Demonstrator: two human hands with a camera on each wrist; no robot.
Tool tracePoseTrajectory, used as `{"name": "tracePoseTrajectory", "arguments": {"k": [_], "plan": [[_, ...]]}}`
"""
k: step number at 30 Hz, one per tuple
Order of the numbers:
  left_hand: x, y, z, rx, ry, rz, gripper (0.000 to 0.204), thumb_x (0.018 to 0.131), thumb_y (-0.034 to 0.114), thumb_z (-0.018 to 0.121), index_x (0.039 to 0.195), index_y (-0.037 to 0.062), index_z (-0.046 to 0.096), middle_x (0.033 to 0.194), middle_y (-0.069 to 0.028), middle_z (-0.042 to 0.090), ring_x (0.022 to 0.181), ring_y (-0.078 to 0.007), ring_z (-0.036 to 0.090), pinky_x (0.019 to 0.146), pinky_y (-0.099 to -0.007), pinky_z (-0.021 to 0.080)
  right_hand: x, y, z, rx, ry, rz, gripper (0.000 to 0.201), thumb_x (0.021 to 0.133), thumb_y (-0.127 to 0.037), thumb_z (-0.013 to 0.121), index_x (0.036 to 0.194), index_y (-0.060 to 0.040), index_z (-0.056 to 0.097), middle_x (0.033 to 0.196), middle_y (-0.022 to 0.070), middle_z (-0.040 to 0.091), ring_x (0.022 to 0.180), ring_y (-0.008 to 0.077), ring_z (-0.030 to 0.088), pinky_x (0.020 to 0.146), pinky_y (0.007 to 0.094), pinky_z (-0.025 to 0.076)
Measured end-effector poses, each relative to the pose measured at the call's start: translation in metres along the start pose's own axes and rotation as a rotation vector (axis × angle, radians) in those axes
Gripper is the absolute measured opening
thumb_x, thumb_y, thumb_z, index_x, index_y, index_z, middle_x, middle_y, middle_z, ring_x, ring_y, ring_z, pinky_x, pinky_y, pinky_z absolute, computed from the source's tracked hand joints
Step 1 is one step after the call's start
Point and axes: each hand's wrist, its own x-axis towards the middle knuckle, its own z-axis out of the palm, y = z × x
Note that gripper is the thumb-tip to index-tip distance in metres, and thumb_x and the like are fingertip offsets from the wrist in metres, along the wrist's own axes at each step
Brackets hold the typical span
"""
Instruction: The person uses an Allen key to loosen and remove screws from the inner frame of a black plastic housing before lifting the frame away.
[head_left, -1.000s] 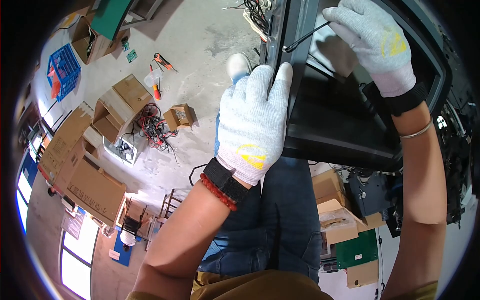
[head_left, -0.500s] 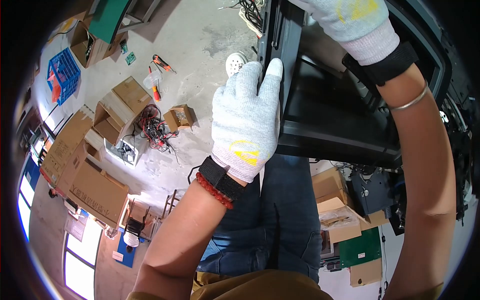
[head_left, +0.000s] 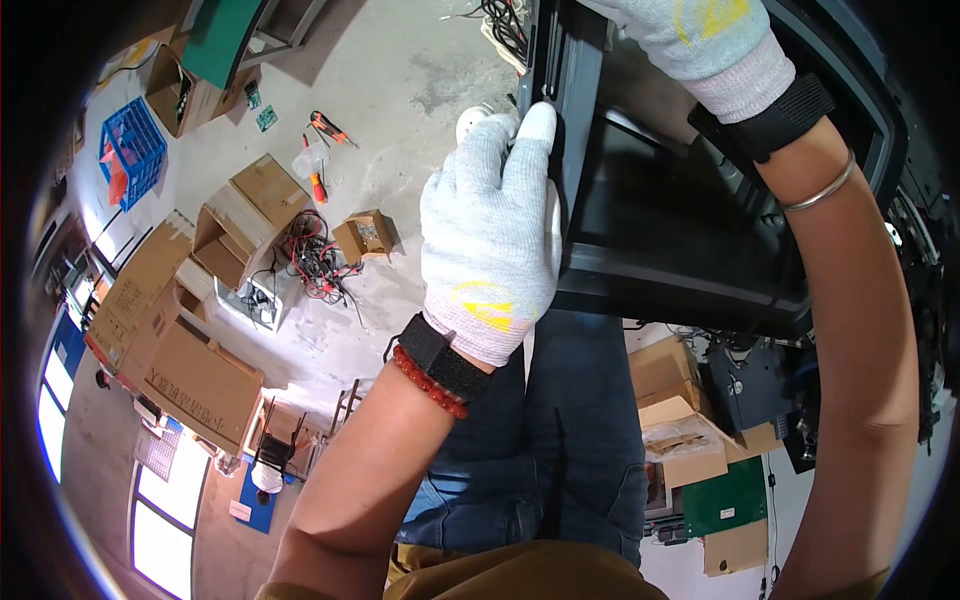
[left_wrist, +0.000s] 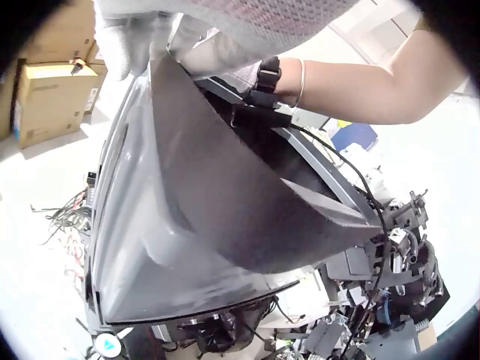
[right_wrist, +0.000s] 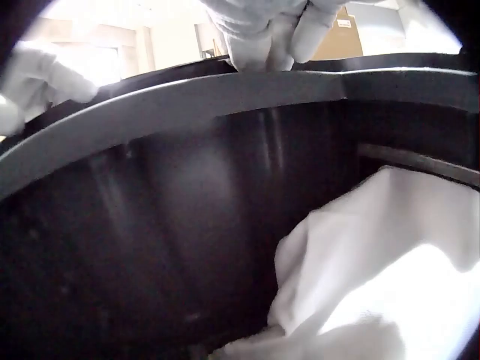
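Observation:
A large dark casing with a raised frame (head_left: 580, 120) lies across the person's knees. My left hand (head_left: 490, 230), in a pale knitted glove, grips its near-left edge. In the left wrist view the gloved fingers (left_wrist: 120, 52) hang over the casing's grey outer wall (left_wrist: 127, 247). Along the frame's edge runs a thin black strip (head_left: 553, 50), its lower end right at the left index fingertip. My right hand (head_left: 700, 40), gloved too, pinches farther up this edge; its fingertips leave the head view. Its bent fingers (right_wrist: 270, 37) meet at the rim (right_wrist: 225, 94) in the right wrist view.
A white sheet (right_wrist: 375, 255) lies inside the casing. On the floor to the left are cardboard boxes (head_left: 195, 385), tangled cables (head_left: 315, 260), a blue crate (head_left: 133, 150) and orange-handled pliers (head_left: 330, 128). An open carton (head_left: 680, 420) and dark parts (head_left: 750, 390) stand at the right.
My right hand has moved up and left, bringing the thin black strip from above the casing onto the frame's edge. My left index finger has shifted slightly to meet its end.

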Motion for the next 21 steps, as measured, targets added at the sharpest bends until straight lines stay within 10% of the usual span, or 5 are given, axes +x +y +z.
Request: {"name": "tracePoseTrajectory", "arguments": {"k": [6, 12, 16, 18, 21], "plan": [[0.01, 0.007, -0.001, -0.069, 0.034, -0.07, 0.049, 0.076, 0.0, 0.067, 0.124, -0.0011, 0.06, 0.11, -0.0198, 0.057, 0.095, -0.0377, 0.062, 0.079, -0.0429, 0.053, 0.004, -0.004, -0.008, -0.095, 0.035, -0.062, 0.02, 0.087, -0.015, 0.063, 0.104, -0.0103, 0.071, 0.091, 0.009, 0.068, 0.08, 0.028, 0.063, 0.07, 0.0373, 0.051], [0.007, 0.003, -0.003, -0.131, 0.01, -0.072, 0.038, 0.075, -0.002, 0.067, 0.113, -0.0016, 0.064, 0.109, -0.0199, 0.057, 0.093, -0.0379, 0.063, 0.079, -0.0435, 0.053, -0.015, -0.008, -0.014, 0.269, -0.143, 0.607, 0.018, 0.089, -0.021, 0.062, 0.078, -0.0069, 0.064, 0.073, 0.0095, 0.059, 0.066, 0.029, 0.06, 0.064, 0.0391, 0.048], [0.006, 0.003, -0.002, -0.119, 0.006, -0.07, 0.038, 0.075, -0.002, 0.067, 0.112, -0.0011, 0.065, 0.108, -0.0198, 0.058, 0.093, -0.0375, 0.063, 0.079, -0.0437, 0.053, -0.027, -0.01, -0.017, 0.406, -0.116, 0.568, 0.01, 0.084, -0.018, 0.064, 0.082, -0.0083, 0.065, 0.079, 0.0085, 0.06, 0.072, 0.0284, 0.06, 0.066, 0.0388, 0.049], [0.008, 0.004, -0.003, -0.138, -0.003, -0.083, 0.038, 0.075, -0.002, 0.066, 0.112, -0.0005, 0.065, 0.107, -0.0197, 0.059, 0.094, -0.0374, 0.063, 0.079, -0.0438, 0.053, -0.026, -0.017, -0.024, -0.189, -0.176, 0.189, 0.011, 0.077, -0.015, 0.065, 0.086, -0.0101, 0.065, 0.087, 0.0076, 0.059, 0.08, 0.0276, 0.06, 0.07, 0.0373, 0.049], [0.006, 0.007, -0.006, -0.136, -0.068, -0.14, 0.041, 0.081, -0.005, 0.066, 0.121, 0.0045, 0.064, 0.114, -0.0189, 0.057, 0.101, -0.035, 0.061, 0.088, -0.0397, 0.051, -0.04, -0.017, -0.031, -0.118, -0.247, 0.237, 0.016, 0.083, -0.011, 0.07, 0.099, -0.0096, 0.065, 0.094, 0.0048, 0.062, 0.082, 0.0263, 0.064, 0.072, 0.0332, 0.052]]}}
